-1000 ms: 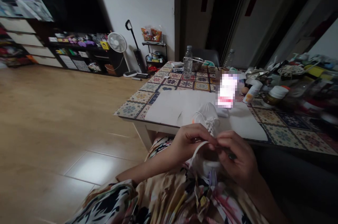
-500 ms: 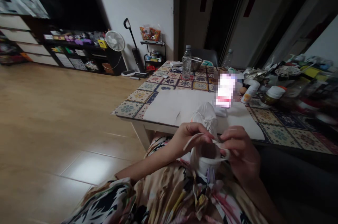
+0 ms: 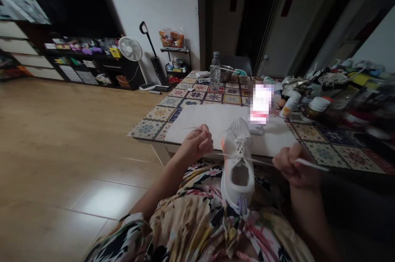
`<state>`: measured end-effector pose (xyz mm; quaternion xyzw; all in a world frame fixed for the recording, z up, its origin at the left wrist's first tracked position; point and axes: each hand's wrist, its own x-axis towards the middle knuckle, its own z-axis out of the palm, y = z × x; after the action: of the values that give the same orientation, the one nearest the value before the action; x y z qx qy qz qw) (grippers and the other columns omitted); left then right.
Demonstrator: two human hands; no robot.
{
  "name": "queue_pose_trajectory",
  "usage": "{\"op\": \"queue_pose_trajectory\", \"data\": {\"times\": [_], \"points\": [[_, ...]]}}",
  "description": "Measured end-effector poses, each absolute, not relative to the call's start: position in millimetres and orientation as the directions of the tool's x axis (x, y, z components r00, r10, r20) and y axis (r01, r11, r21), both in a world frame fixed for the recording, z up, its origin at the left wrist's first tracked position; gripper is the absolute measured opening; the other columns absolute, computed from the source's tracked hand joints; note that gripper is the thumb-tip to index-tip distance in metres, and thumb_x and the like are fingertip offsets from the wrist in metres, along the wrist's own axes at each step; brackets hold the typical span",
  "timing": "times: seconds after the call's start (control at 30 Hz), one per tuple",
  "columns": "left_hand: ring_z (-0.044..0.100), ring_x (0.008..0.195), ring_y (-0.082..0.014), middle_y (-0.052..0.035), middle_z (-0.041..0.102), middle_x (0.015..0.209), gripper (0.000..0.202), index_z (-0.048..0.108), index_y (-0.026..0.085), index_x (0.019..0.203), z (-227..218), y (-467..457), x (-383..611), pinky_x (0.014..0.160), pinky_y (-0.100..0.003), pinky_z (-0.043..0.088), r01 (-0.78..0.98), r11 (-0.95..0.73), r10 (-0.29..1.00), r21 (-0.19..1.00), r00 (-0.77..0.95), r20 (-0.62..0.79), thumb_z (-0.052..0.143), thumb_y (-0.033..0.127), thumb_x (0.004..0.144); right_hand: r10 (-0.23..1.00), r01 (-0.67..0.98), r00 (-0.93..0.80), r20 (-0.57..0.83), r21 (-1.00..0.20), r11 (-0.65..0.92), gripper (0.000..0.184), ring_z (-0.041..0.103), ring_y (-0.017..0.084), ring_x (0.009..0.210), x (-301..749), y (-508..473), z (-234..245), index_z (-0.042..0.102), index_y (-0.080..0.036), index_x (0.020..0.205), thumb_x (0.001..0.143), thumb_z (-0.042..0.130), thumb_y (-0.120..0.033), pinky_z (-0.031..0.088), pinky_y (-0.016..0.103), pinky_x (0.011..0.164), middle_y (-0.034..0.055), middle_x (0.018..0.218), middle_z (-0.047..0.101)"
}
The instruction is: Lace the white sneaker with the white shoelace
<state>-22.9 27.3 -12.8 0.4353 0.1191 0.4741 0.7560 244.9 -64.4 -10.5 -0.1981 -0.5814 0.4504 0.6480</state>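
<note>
A white lace-up shoe rests between my lap and the table edge, its toe pointing away from me and its opening towards me. My left hand is closed on one end of the shoelace, left of the shoe. To the right, my right hand grips the other end, and a loose tip sticks out past the fingers. Both lace ends stretch sideways from the top of the lacing, where they cross. A purple-grey tab shows at the heel.
White paper covers the near part of the patterned table. A lit, blurred phone stands behind the shoe. A plastic bottle and a metal bowl stand farther back. Jars and a white tube crowd the right side.
My hands have moved apart, from close together above the shoe opening to either side of it. The lace is now drawn out between them, and the shoe's opening is uncovered.
</note>
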Motion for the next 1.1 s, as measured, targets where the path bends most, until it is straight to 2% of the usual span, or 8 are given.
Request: {"op": "queue_pose_trajectory", "data": {"times": [0.17,0.37,0.53,0.7,0.77,0.87,0.97,1.1], "points": [[0.022,0.036,-0.0066,0.0108,0.032,0.041,0.046,0.062,0.015,0.083,-11.6,21.9,-23.6,0.040,-0.019,0.018,-0.205,-0.084,0.753,0.975,0.628,0.197,0.059,0.060,0.085,0.841,0.308,-0.183,0.508,-0.783,0.540,0.040,0.053,0.014,0.061,233.8,-68.2,-5.9,0.059,-0.019,0.065,0.096,0.052,-0.042,0.042,0.027,0.055,0.0024,0.067,0.057],[0.045,0.048,-0.0099,0.0036,0.056,0.057,0.024,0.069,0.014,0.080,2.0,11.6,-21.2,0.049,-0.021,0.032,0.334,-0.368,0.736,0.868,0.675,0.052,0.059,0.035,0.086,0.896,0.634,-0.237,0.375,-0.639,0.435,0.017,0.062,0.016,0.065,225.1,-74.2,-4.4,0.064,-0.021,0.085,0.093,0.057,-0.034,0.048,0.024,0.057,0.0006,0.074,0.067],[0.054,0.061,-0.0126,0.0009,0.062,0.066,0.016,0.069,0.015,0.081,-0.1,18.9,-31.3,0.058,-0.020,0.039,0.304,-0.405,0.608,0.862,0.794,0.006,0.061,0.029,0.085,0.885,0.597,-0.307,0.351,-0.653,0.466,0.020,0.065,0.017,0.072,237.7,-73.5,-2.2,0.067,-0.021,0.084,0.094,0.057,-0.034,0.051,0.027,0.065,0.0021,0.077,0.069],[0.058,0.082,-0.0168,-0.0052,0.064,0.084,0.017,0.067,0.015,0.078,0.4,23.4,-36.5,0.078,-0.027,0.045,-0.018,-0.478,0.485,0.878,0.829,0.280,0.069,0.031,0.083,0.802,0.257,-0.399,0.444,-0.786,0.563,0.029,0.066,0.018,0.081,246.0,-66.9,-3.7,0.071,-0.021,0.076,0.091,0.061,-0.044,0.055,0.032,0.075,0.0051,0.087,0.069],[0.060,0.094,-0.0197,-0.0085,0.065,0.094,0.022,0.067,0.015,0.077,0.6,19.8,-29.6,0.087,-0.031,0.045,-0.195,-0.398,0.500,0.896,0.773,0.391,0.071,0.036,0.083,0.802,0.116,-0.327,0.499,-0.822,0.558,0.027,0.068,0.019,0.089,238.6,-64.0,-8.4,0.071,-0.023,0.076,0.089,0.063,-0.046,0.056,0.035,0.079,0.0056,0.096,0.070],[0.063,0.094,-0.0203,-0.0087,0.067,0.094,0.028,0.066,0.015,0.076,-2.6,10.7,-10.4,0.085,-0.032,0.046,-0.353,-0.157,0.568,0.922,0.731,0.377,0.073,0.041,0.081,0.810,-0.051,-0.188,0.555,-0.830,0.556,0.025,0.069,0.021,0.091,218.1,-60.4,-16.4,0.070,-0.025,0.077,0.087,0.066,-0.048,0.055,0.040,0.086,0.0037,0.090,0.073],[0.061,0.076,-0.0159,-0.0042,0.065,0.076,0.033,0.067,0.013,0.072,-8.2,3.6,8.2,0.076,-0.029,0.047,-0.388,-0.050,0.643,0.920,0.692,0.327,0.081,0.043,0.073,0.844,-0.086,-0.065,0.532,-0.846,0.526,0.029,0.067,0.018,0.072,198.2,-57.9,-22.6,0.068,-0.023,0.073,0.082,0.070,-0.051,0.058,0.036,0.074,0.0011,0.071,0.068],[0.058,0.066,-0.0130,-0.0025,0.062,0.068,0.034,0.070,0.013,0.067,-12.3,2.1,16.0,0.069,-0.026,0.046,-0.378,-0.075,0.715,0.923,0.625,0.314,0.085,0.044,0.067,0.895,-0.089,0.056,0.443,-0.890,0.447,0.028,0.055,0.010,0.049,186.2,-56.2,-24.8,0.067,-0.021,0.076,0.080,0.073,-0.048,0.048,0.023,0.047,-0.0014,0.069,0.062]]}}
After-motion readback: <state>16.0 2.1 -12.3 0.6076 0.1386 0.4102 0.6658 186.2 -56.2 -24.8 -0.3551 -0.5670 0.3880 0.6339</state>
